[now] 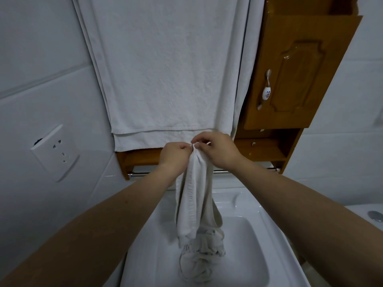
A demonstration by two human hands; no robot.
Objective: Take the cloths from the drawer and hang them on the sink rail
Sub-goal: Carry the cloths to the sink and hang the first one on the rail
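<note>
1. left hand (pixel 173 153) and right hand (pixel 217 151) pinch the top edge of the cloth (pixel 193 199), fingertips clamped on it.
2. it dangles into the sink (pixel 248 255), nearer than the rail (pixel 145 173).
3. better to slide the hands apart first, then drape it evenly.

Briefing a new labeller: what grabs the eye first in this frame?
Dead centre, the left hand and right hand pinch the top of a long white ribbed cloth whose bunched lower end hangs into the white ceramic sink basin. Above them a large white towel fills the wall, with the chrome rail behind the wrists and an orange-brown wooden cabinet to the right.
</note>
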